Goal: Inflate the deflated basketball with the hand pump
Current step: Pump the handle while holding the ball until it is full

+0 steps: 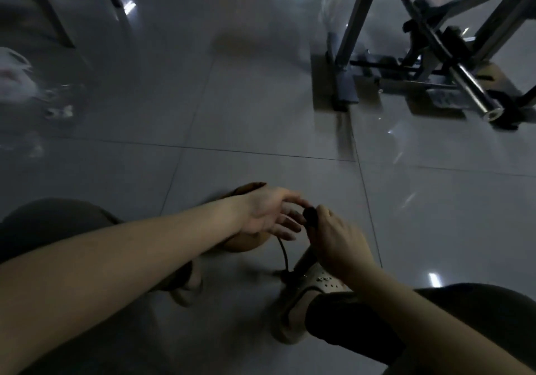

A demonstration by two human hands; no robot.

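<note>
A person's right hand (338, 242) grips the hand pump (303, 259) by its handle; the left hand (266, 215), fingers relaxed, reaches across the basketball (243, 244) on the tiled floor (261, 119).

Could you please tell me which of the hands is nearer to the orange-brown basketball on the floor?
Left. The left hand is spread open over the orange-brown basketball; the right hand is off to its right, gripping the black pump handle.

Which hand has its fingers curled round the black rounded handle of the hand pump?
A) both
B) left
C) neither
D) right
D: the right hand curls round the black rounded pump handle, while the left hand is beside it with straight fingers.
</note>
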